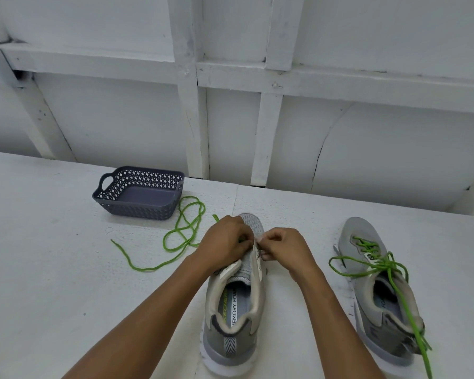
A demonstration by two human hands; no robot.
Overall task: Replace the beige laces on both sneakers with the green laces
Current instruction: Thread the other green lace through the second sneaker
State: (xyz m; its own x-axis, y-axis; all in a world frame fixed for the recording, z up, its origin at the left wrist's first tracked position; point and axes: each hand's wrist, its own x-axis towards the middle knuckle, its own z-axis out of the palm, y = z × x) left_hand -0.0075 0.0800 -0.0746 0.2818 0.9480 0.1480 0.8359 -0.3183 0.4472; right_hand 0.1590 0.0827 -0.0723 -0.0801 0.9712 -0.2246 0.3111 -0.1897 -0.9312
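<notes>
Lacing the centre sneaker [236,310] looks to be at its lowest eyelets. The left hand [225,242] pinches the green lace [181,233], which trails left across the worktop [52,269]. The right hand [285,246] pinches the eyelet edge. Next, the lace tip needs feeding through.

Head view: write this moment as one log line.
left hand: pinches green lace | right hand: pinches middle sneaker eyelet edge | right sneaker: green-laced

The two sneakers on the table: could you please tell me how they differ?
The centre sneaker shows bare upper eyelets; the right sneaker is laced in green, ends trailing over its heel. The left hand, pinching a loose green lace, and right hand work at the centre sneaker; the right sneaker stands untouched. Both are grey, upright.
</notes>
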